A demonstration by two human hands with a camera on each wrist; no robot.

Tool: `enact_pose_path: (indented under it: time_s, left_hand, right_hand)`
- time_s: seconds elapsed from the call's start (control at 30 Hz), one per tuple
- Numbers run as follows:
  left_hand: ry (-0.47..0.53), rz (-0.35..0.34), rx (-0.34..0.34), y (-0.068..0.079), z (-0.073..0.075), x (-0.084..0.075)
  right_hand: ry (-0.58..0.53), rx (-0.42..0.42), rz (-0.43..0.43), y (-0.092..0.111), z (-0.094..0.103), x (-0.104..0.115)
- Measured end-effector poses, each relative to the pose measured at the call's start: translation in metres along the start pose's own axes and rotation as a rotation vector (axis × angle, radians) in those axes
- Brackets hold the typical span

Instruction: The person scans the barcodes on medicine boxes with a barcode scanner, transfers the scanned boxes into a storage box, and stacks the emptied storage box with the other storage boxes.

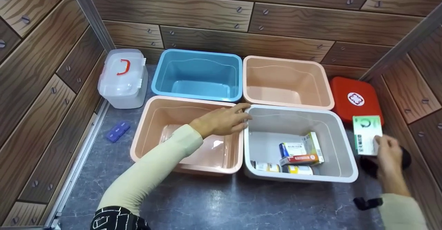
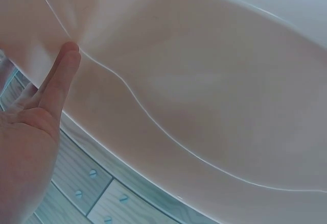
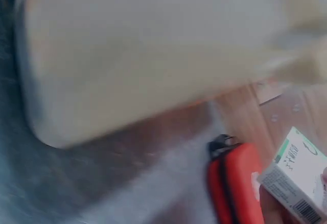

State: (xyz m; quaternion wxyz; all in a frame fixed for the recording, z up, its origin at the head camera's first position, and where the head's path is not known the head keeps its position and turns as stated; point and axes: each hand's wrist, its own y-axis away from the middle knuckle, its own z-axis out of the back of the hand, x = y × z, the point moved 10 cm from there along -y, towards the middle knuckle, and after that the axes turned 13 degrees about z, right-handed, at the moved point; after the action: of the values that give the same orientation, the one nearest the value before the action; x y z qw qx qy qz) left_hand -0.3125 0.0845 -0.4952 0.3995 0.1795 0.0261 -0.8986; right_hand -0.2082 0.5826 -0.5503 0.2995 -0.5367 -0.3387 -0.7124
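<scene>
On the right, my right hand (image 1: 390, 157) grips a white and green medicine box (image 1: 367, 136) by its edge, beside the grey bin. In the right wrist view the same medicine box (image 3: 299, 175) shows a barcode on its end. My left hand (image 1: 226, 119) reaches over the front peach bin (image 1: 138, 136), its fingers at the rim beside the grey bin (image 1: 349, 161). In the left wrist view the left hand (image 2: 38, 127) has nearly straight fingers and holds nothing. Inside the grey bin lie a blue and white box (image 1: 292, 149), a yellow-green box (image 1: 313, 145), a red box (image 1: 299, 159) and two bottles (image 1: 299, 170).
Behind stand a blue bin (image 1: 197, 55) and another peach bin (image 1: 286, 64). A red first-aid case (image 1: 367, 88) lies at the right, with a dark round object (image 1: 405, 158) nearer me. At the left are a clear lidded box (image 1: 121, 81) and a purple pill organizer (image 1: 118, 131). Wood-patterned walls enclose the space.
</scene>
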Motion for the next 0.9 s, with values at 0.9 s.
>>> enact_pose_path:
  time_s: [0.9]
  left_hand:
    - [-0.024, -0.015, -0.022, -0.001, 0.002, -0.001]
  right_hand:
    - [0.523, 0.371, 0.67, -0.035, -0.222, 0.198]
